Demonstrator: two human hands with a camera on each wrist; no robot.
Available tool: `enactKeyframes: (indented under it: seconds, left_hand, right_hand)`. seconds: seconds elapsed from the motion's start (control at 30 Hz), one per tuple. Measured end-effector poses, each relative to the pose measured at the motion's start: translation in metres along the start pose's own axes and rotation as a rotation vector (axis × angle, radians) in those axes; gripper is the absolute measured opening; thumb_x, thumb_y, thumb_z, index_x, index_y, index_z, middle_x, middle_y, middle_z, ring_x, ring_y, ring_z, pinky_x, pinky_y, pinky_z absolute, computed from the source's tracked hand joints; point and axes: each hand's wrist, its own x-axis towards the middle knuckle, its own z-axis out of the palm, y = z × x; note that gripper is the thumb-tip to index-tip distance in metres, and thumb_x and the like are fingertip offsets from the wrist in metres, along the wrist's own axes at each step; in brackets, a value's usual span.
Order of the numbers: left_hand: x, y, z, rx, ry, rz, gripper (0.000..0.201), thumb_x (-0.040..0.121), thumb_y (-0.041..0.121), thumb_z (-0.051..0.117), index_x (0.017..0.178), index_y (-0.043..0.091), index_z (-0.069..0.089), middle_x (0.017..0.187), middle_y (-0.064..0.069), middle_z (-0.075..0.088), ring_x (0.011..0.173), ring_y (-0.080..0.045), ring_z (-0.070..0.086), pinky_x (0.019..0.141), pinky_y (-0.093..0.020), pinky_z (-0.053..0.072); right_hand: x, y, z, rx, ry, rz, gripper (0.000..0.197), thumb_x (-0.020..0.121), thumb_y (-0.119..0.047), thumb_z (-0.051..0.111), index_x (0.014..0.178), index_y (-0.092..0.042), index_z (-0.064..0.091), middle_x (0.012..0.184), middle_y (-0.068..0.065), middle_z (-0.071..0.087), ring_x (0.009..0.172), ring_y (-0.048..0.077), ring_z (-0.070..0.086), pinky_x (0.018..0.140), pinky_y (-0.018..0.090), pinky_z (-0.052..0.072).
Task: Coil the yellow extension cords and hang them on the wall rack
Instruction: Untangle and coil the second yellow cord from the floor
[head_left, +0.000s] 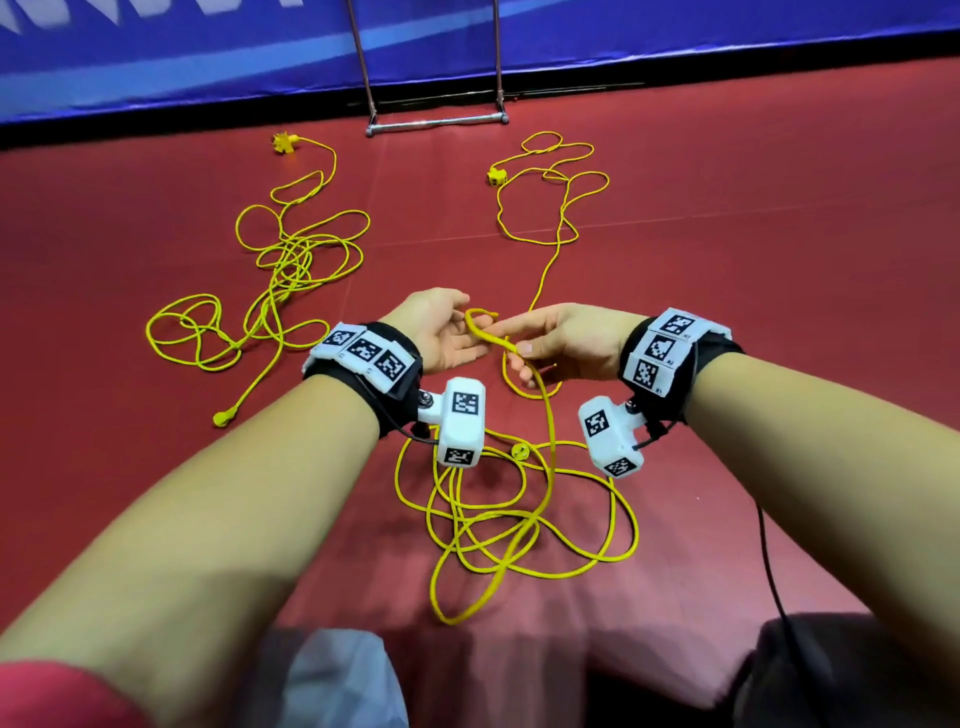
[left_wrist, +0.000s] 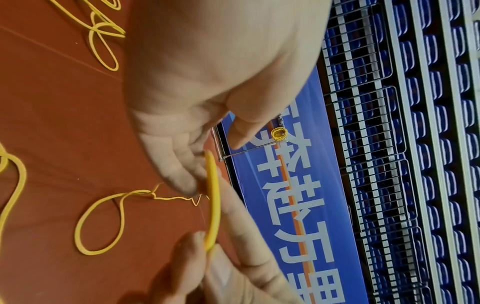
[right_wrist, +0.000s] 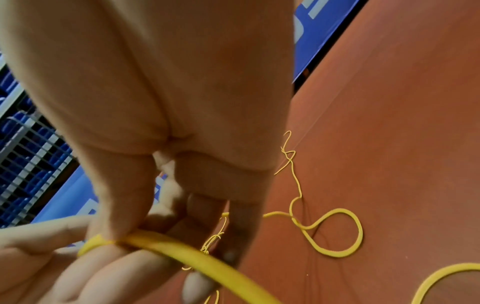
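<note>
My right hand (head_left: 522, 351) pinches a yellow extension cord (head_left: 546, 415) between thumb and fingers; the right wrist view shows the thumb (right_wrist: 116, 216) pressing on the cord (right_wrist: 197, 259). My left hand (head_left: 460, 338) is held palm up with relaxed fingers. A small loop of the same cord (left_wrist: 214, 197) lies against its fingertips (left_wrist: 182, 176), with the thumb apart. Below the hands the cord hangs to a loose pile (head_left: 519, 525) on the floor. It also runs on to a far tangle (head_left: 558, 176) ending in a socket block (head_left: 496, 176). A second cord (head_left: 291, 270) lies tangled at the left.
A metal rack frame (head_left: 436, 124) stands against the blue wall banner (head_left: 208, 57); a coiled yellow cord (left_wrist: 279, 133) hangs on it in the left wrist view. The second cord's plug (head_left: 226, 417) and socket (head_left: 284, 143) lie on the red floor (head_left: 779, 260). My knees are at the bottom edge.
</note>
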Motion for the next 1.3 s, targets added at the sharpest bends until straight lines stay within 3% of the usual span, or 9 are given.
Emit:
enactKeyframes:
  seconds: [0.17, 0.37, 0.53, 0.63, 0.73, 0.87, 1.03, 1.2, 1.3]
  left_hand:
    - [0.004, -0.004, 0.0, 0.063, 0.008, 0.028, 0.03, 0.106, 0.018, 0.035, 0.082, 0.012, 0.051, 0.046, 0.006, 0.043, 0.041, -0.008, 0.04, 0.041, -0.018, 0.038]
    - [-0.009, -0.001, 0.011, 0.322, -0.135, 0.164, 0.023, 0.101, 0.009, 0.04, 0.091, 0.014, 0.061, 0.066, 0.006, 0.045, 0.043, -0.005, 0.036, 0.04, -0.015, 0.028]
    - [-0.016, -0.001, 0.02, 0.525, -0.314, 0.222, 0.027, 0.1, 0.003, 0.042, 0.099, 0.01, 0.068, 0.069, 0.005, 0.055, 0.052, -0.007, 0.039, 0.049, -0.02, 0.032]
    - [-0.019, -0.003, 0.023, 0.641, -0.376, 0.203, 0.025, 0.097, 0.0, 0.046, 0.101, 0.008, 0.069, 0.069, 0.002, 0.059, 0.052, -0.009, 0.043, 0.054, -0.023, 0.034]
    - [-0.021, -0.009, 0.021, 0.763, -0.349, 0.157, 0.02, 0.089, -0.002, 0.055, 0.1, 0.006, 0.071, 0.075, -0.004, 0.063, 0.058, -0.011, 0.053, 0.06, -0.024, 0.04]
    - [-0.011, -0.01, 0.012, 0.639, -0.157, 0.129, 0.012, 0.095, 0.021, 0.055, 0.101, 0.016, 0.065, 0.088, 0.001, 0.07, 0.071, -0.011, 0.061, 0.069, -0.027, 0.046]
    - [0.0, 0.004, 0.004, 0.146, 0.005, 0.119, 0.029, 0.103, 0.038, 0.038, 0.096, 0.013, 0.053, 0.081, -0.004, 0.07, 0.078, -0.021, 0.065, 0.083, -0.036, 0.049]
    - [-0.004, 0.006, -0.001, -0.152, 0.013, 0.006, 0.034, 0.106, 0.032, 0.036, 0.083, 0.011, 0.049, 0.059, 0.002, 0.051, 0.054, -0.014, 0.056, 0.044, -0.025, 0.052]
    - [-0.005, 0.004, -0.003, -0.038, 0.033, 0.059, 0.031, 0.107, 0.019, 0.031, 0.087, 0.01, 0.054, 0.049, 0.006, 0.038, 0.037, -0.008, 0.036, 0.043, -0.019, 0.039]
  right_hand:
    - [-0.002, 0.003, 0.004, -0.08, -0.114, 0.1, 0.035, 0.097, 0.009, 0.043, 0.115, -0.011, 0.065, 0.086, 0.009, 0.072, 0.073, 0.02, 0.068, 0.077, 0.032, 0.054]
    - [0.001, 0.011, -0.012, 0.083, 0.441, 0.222, 0.019, 0.105, -0.019, 0.038, 0.112, -0.01, 0.052, 0.085, 0.011, 0.066, 0.073, 0.025, 0.064, 0.068, 0.034, 0.048]
    - [-0.005, 0.005, -0.036, 0.493, 0.513, 0.185, 0.049, 0.103, -0.052, 0.027, 0.097, -0.009, 0.051, 0.096, 0.015, 0.07, 0.088, 0.028, 0.067, 0.075, 0.041, 0.052]
    - [-0.006, -0.003, -0.04, 0.544, 0.557, 0.125, 0.043, 0.102, -0.034, 0.043, 0.069, -0.01, 0.057, 0.072, 0.003, 0.07, 0.075, 0.018, 0.07, 0.068, 0.031, 0.052]
    - [-0.007, -0.008, -0.038, 0.53, 0.608, 0.045, 0.015, 0.1, -0.014, 0.046, 0.089, -0.014, 0.055, 0.06, -0.003, 0.062, 0.057, 0.012, 0.068, 0.057, 0.022, 0.053]
    - [-0.008, -0.01, -0.027, 0.212, 0.462, -0.052, 0.022, 0.1, -0.009, 0.048, 0.115, -0.019, 0.06, 0.071, 0.0, 0.059, 0.068, 0.018, 0.066, 0.065, 0.028, 0.051]
    - [-0.002, -0.015, 0.003, -0.106, 0.108, -0.132, 0.03, 0.095, 0.004, 0.054, 0.119, -0.01, 0.063, 0.073, 0.005, 0.06, 0.065, 0.016, 0.062, 0.072, 0.028, 0.057]
    - [0.004, -0.016, 0.021, -0.412, -0.091, -0.072, 0.027, 0.091, 0.003, 0.061, 0.107, -0.016, 0.069, 0.074, 0.005, 0.069, 0.067, 0.014, 0.065, 0.068, 0.026, 0.047]
    - [0.006, -0.015, 0.022, -0.417, -0.058, 0.004, 0.024, 0.086, 0.001, 0.068, 0.106, -0.012, 0.071, 0.081, 0.004, 0.072, 0.078, 0.017, 0.067, 0.071, 0.026, 0.047]
